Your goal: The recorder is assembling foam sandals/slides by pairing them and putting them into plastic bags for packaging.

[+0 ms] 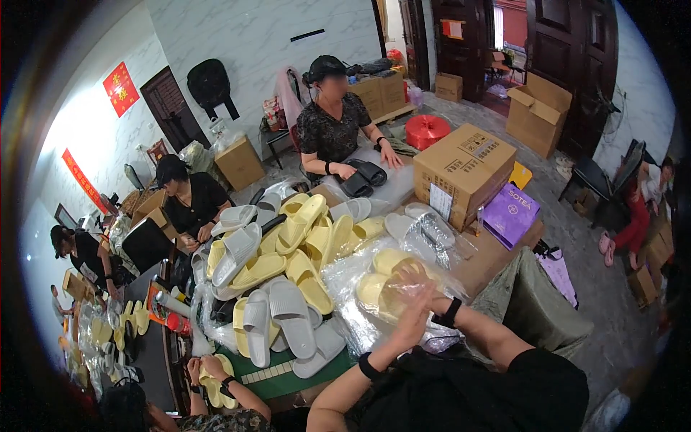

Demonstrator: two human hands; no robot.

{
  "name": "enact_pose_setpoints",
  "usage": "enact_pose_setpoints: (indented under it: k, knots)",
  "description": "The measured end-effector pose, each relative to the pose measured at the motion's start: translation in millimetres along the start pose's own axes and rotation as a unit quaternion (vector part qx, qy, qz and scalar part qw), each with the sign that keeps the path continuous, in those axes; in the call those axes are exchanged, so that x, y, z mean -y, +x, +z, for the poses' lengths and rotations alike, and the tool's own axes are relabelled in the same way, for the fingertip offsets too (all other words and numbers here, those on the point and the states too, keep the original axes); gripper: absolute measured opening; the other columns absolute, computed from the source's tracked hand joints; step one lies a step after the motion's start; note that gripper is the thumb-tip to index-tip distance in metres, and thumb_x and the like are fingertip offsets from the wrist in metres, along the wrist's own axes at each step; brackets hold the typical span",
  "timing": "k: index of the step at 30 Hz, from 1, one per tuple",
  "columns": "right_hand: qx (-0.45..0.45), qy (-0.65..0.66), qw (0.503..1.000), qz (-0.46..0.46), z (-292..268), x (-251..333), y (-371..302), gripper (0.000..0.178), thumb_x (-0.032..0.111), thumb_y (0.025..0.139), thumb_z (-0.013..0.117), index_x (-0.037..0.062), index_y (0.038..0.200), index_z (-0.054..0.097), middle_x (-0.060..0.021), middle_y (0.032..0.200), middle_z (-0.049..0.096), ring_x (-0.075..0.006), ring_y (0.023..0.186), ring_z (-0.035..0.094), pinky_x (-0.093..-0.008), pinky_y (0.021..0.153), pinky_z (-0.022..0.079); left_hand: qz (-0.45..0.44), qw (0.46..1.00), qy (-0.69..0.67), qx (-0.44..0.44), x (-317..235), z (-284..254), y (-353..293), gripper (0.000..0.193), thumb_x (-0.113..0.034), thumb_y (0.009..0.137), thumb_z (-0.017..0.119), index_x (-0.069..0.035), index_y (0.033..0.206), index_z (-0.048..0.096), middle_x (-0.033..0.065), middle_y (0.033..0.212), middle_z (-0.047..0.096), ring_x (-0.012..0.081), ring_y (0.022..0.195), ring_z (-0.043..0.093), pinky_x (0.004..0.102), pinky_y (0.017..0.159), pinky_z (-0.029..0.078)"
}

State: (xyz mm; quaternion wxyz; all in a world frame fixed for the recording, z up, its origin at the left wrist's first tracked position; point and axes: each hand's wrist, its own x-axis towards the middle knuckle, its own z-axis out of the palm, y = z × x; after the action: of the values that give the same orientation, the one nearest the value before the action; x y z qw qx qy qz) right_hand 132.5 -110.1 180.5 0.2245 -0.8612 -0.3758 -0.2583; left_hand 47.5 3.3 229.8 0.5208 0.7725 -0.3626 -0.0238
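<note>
In front of me, a pair of yellow slippers (371,289) lies in a clear plastic bag (440,268). My right hand (412,278) reaches over the slippers with its fingers spread, seemingly under the bag's film. Close to the right wrist, my left hand (412,322) has its fingers together at the bag's near edge. What its fingertips pinch is partly hidden. Another pair, grey slippers (421,229), sits in clear film just beyond. To the left rises a heap of loose yellow slippers (308,277) and grey slippers (291,317).
A cardboard carton (464,169) and a purple bag (510,214) stand at the table's right. A co-worker across handles black slippers (363,178); at lower left another person's hands (210,369) hold yellow slippers. A draped grey-green sack (533,299) stands by my right arm.
</note>
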Motion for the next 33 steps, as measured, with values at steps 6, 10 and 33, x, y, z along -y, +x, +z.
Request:
enact_pose_setpoints:
  k: [6, 10, 33]
  knots:
    - [0.065, 0.035, 0.973, 0.217, -38, 17, -47, 0.03, 0.024, 0.076, 0.061, 0.0067, 0.101, 0.06, -0.0157, 0.103, 0.059, -0.032, 0.092, 0.057, -0.0415, 0.078, 0.046, -0.186, 0.951, 0.022, -0.244, 5, -12, -10, 0.039, -0.015, 0.094, 0.036, -0.013, 0.133, 0.037, 0.0266, 0.11, 0.053, 0.0367, 0.098, 0.055, 0.0377, 0.08, 0.043]
    - [0.002, 0.098, 0.988, 0.121, -54, 4, -84, 0.034, 0.014, 0.073, 0.065, 0.0076, 0.105, 0.058, -0.0148, 0.104, 0.058, -0.0314, 0.09, 0.058, -0.04, 0.075, 0.047, -0.162, 0.96, -0.001, -0.229, 2, -1, -8, 0.038, -0.014, 0.094, 0.035, -0.009, 0.131, 0.039, 0.023, 0.115, 0.053, 0.0371, 0.102, 0.053, 0.0379, 0.084, 0.042]
    - [-0.013, 0.617, 0.586, 0.525, -121, -7, -48, 0.034, 0.028, 0.094, 0.039, -0.0005, 0.101, 0.056, -0.008, 0.087, 0.062, -0.0162, 0.078, 0.061, -0.0276, 0.068, 0.048, -0.158, 0.981, 0.029, -0.107, -33, -10, 21, 0.035, -0.027, 0.096, 0.036, -0.003, 0.112, 0.055, 0.0129, 0.089, 0.063, 0.0179, 0.074, 0.062, 0.029, 0.063, 0.05]
